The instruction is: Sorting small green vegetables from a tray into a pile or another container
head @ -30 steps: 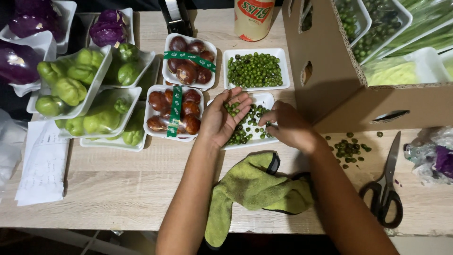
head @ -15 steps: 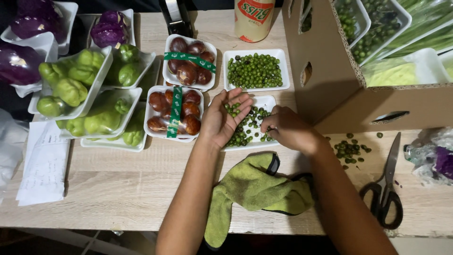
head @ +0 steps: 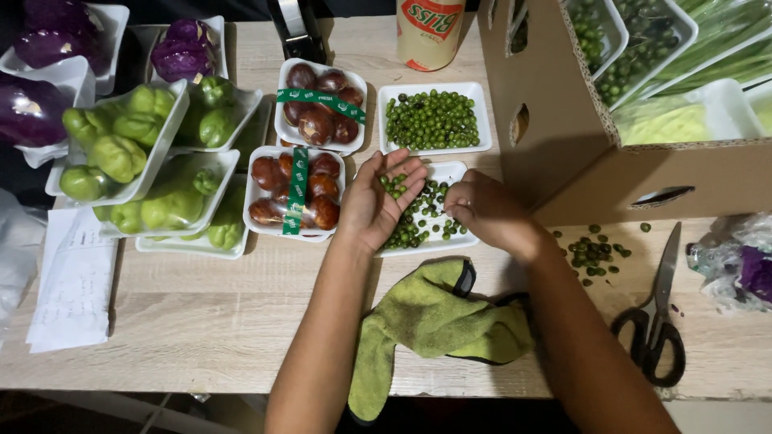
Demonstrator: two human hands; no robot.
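My left hand (head: 378, 197) is cupped palm-up over the near white tray (head: 450, 170), with a few small green berries (head: 392, 186) lying in its palm. My right hand (head: 486, 210) rests on the right side of that same tray, fingers pinched down among the loose green berries (head: 418, 217) in it. Behind this tray sits a second white tray (head: 481, 103) filled with the same green berries.
Trays of brown banded fruits (head: 299, 193), green peppers (head: 153, 173) and purple eggplants (head: 183, 55) fill the left. A cardboard box (head: 555, 120) stands at the right, with spilled berries (head: 593, 251) and black scissors (head: 658, 321) before it. A green cloth (head: 434, 321) lies at the front edge, papers (head: 72, 281) at left.
My right hand has shifted slightly left into the near tray among the berries. My left hand stays cupped in the same place.
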